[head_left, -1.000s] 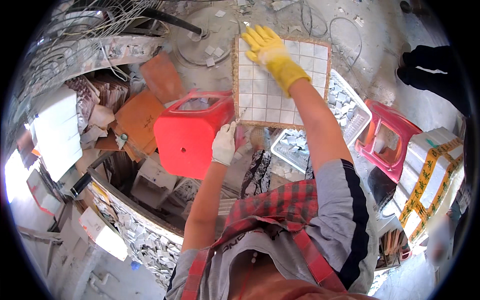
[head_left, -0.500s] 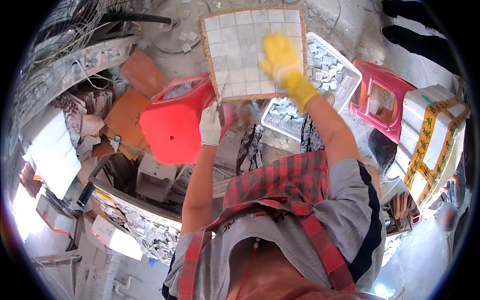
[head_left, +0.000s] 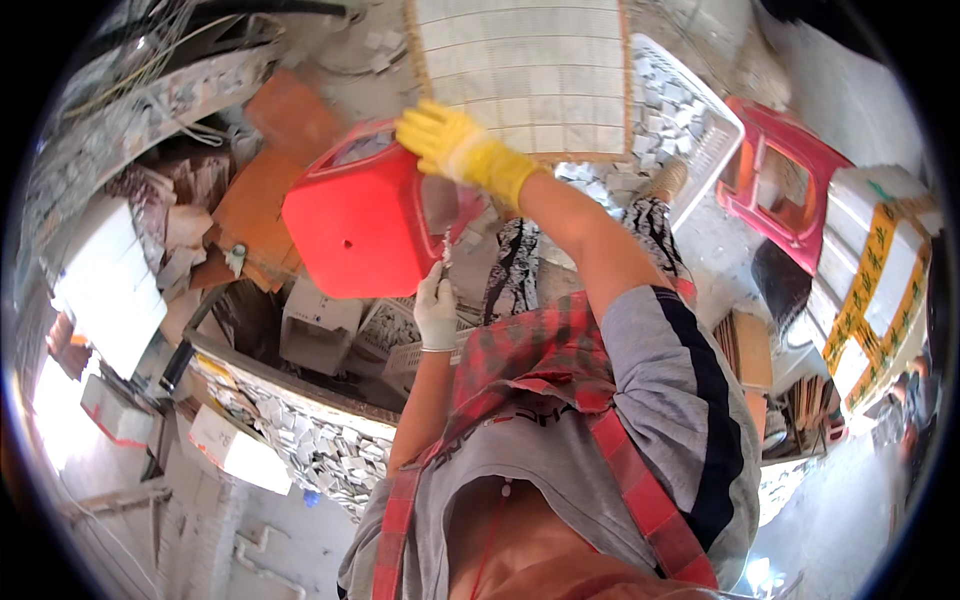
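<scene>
A panel of white square tiles (head_left: 530, 75) with a rough brown border lies ahead of me, its far edge cut off by the picture. My right hand (head_left: 445, 145), in a yellow glove, stretches out flat at the panel's near left edge, fingers extended and a little blurred. Whether it touches the panel I cannot tell. Lower down, my left hand (head_left: 436, 312) wears a white glove and pinches a thin, pale, stick-like tool (head_left: 446, 250) pointing away from me. Beside that hand stands a red plastic stool (head_left: 350, 240).
Right of the panel, a white plastic basket (head_left: 725, 150) holds loose tile pieces. Beyond it are a pink-red stool (head_left: 780, 180) and a taped white foam box (head_left: 870, 290). Brown boards (head_left: 255, 225) lean at left, above a trough of tile pieces (head_left: 320, 440).
My right hand has swept left, from the panel's right side to its near left edge. My left hand has come away from the panel's corner, toward me. The panel sits higher in view.
</scene>
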